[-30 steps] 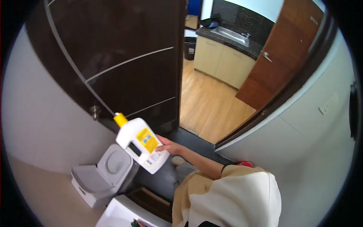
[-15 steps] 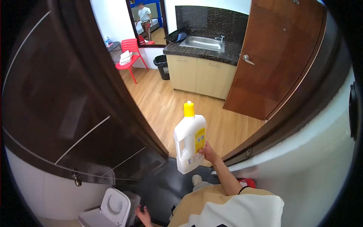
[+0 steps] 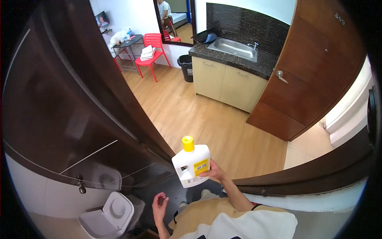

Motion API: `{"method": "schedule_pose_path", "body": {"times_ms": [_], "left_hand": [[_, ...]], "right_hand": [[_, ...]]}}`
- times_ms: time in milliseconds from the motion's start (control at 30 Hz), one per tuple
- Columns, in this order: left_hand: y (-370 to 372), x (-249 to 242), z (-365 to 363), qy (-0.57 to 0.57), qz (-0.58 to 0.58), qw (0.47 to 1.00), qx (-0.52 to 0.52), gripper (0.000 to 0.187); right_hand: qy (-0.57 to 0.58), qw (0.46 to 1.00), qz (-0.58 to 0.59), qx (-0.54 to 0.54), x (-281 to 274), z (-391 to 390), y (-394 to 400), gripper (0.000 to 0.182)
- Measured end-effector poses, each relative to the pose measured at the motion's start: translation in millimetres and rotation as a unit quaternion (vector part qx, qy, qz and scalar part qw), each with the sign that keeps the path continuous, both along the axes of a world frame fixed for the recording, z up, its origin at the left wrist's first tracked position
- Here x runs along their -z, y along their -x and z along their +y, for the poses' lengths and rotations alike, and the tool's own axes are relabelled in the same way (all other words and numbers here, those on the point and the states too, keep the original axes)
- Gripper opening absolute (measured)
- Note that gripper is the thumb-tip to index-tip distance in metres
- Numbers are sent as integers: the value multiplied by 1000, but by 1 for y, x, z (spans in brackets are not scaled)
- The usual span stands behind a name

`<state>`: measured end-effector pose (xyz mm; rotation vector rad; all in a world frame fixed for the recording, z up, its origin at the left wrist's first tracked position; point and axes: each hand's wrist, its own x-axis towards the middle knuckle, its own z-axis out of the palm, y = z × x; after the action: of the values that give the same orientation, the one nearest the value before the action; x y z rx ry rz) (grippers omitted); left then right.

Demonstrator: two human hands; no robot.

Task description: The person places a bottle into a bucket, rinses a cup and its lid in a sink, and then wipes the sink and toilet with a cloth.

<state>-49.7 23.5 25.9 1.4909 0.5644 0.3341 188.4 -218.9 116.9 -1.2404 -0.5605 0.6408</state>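
In my right hand (image 3: 215,171) is a white plastic bottle (image 3: 184,160) with a yellow cap, a yellow label and a built-in handle. My fingers grip its right side, and the bottle leans slightly in front of my body. Lower and to the left, my left hand (image 3: 160,204) hangs free above the dark floor, with thumb and fingers apart and loosely curled. Nearest to that hand is a white toilet (image 3: 119,207) with its lid up.
A dark door (image 3: 79,99) stands at my left. Beyond the doorway are a counter with a sink (image 3: 234,49), a black bin (image 3: 186,68), a red chair (image 3: 153,46) bearing folded white cloths, and an open brown door (image 3: 306,75). The mirror (image 3: 179,24) reflects a person.
My view has turned, showing more of the room. The bottle sits lower and slightly left in view, still in my right hand. My left hand has come up.
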Motion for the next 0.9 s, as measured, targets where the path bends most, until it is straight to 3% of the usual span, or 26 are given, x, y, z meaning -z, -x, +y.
{"method": "schedule_pose_path", "body": {"times_ms": [200,300,400,467,500,567,600,633,700,767,900], "left_hand": [[6,-7,29,43,-43,998,-8,50],[-8,-44,61,35,-64,995,65,70],[-52,-103,88,-4,-96,980,173,92],[-89,-107,120,14,-129,957,260,89],[-113,-140,116,80,-123,947,285,83],[-180,-144,132,20,-111,943,314,58],[-206,-149,144,-22,-79,926,370,48],[-225,-154,143,-19,-72,901,426,44],[-248,-151,133,26,-76,850,521,36],[-270,-154,115,-88,-44,801,591,29],[-306,-181,43,-272,-98,631,720,32]], "right_hand": [[-25,999,-32,-22,-20,52,-13,84],[28,994,-108,24,-33,75,0,78],[121,978,-169,-13,-48,87,11,77],[142,972,-184,34,-49,104,24,76],[158,968,-190,44,-61,111,18,75],[183,958,-193,109,-82,113,12,74],[187,952,-186,154,-88,115,18,74],[192,948,-151,206,-92,115,25,76],[209,922,-188,267,-85,116,46,76],[247,881,-237,325,-62,120,55,72],[353,810,-70,464,-63,116,90,63]]}}
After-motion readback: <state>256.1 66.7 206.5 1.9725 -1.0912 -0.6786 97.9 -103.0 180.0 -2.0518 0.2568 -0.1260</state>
